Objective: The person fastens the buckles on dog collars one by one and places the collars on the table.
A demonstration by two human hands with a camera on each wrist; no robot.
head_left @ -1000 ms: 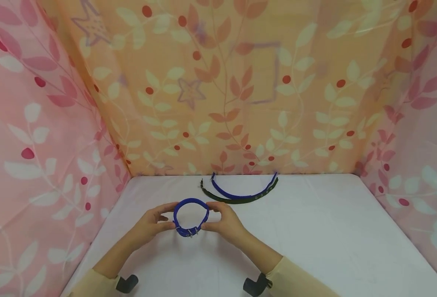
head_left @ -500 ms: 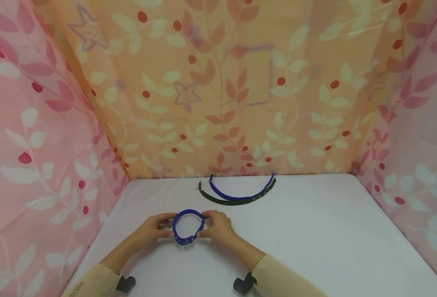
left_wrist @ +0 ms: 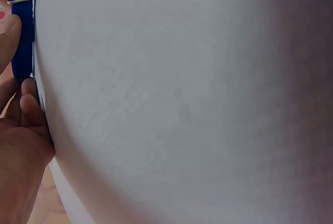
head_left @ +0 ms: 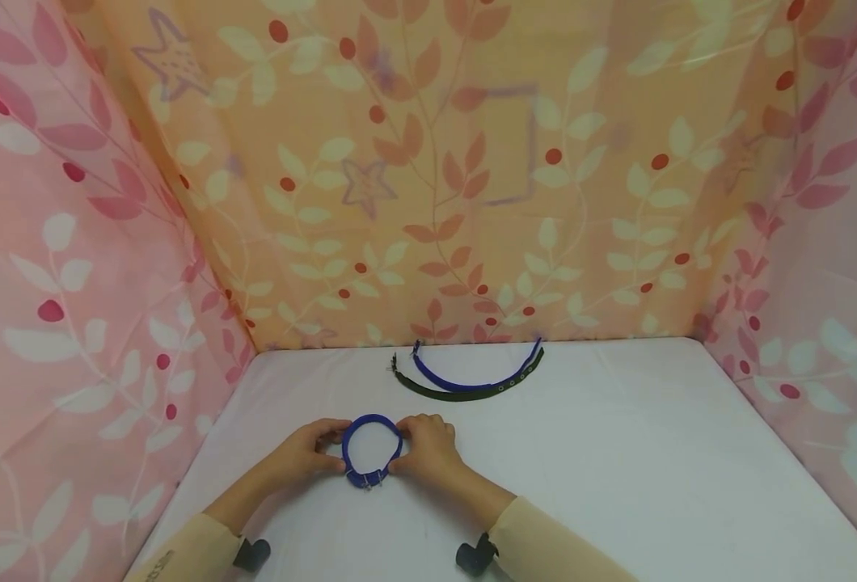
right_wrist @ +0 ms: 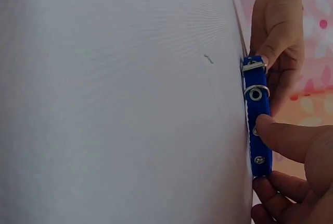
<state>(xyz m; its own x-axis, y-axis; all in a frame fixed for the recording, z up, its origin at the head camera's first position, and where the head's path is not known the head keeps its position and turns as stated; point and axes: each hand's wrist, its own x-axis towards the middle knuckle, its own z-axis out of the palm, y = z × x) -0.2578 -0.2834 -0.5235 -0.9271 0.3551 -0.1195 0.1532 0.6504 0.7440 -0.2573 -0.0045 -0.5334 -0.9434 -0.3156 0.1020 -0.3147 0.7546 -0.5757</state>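
A blue pet collar, buckled into a ring, stands on edge at the white tabletop between both hands in the head view. My left hand pinches its left side between thumb and fingers. On the opposite side, my right hand grips the band the same way. In the right wrist view, the collar shows a metal buckle, a D-ring and metal eyelets, with the right thumb across the band. Only a strip of the collar appears at the left wrist view's edge.
Behind the hands, an unfastened blue collar and a dark green collar with eyelets lie curved side by side on the white table. Floral curtains close off the back and both sides.
Both hands have brought the buckled blue collar down and slightly nearer the person, to the tabletop. Their hold on it stays the same, and the two collars behind have not been moved.
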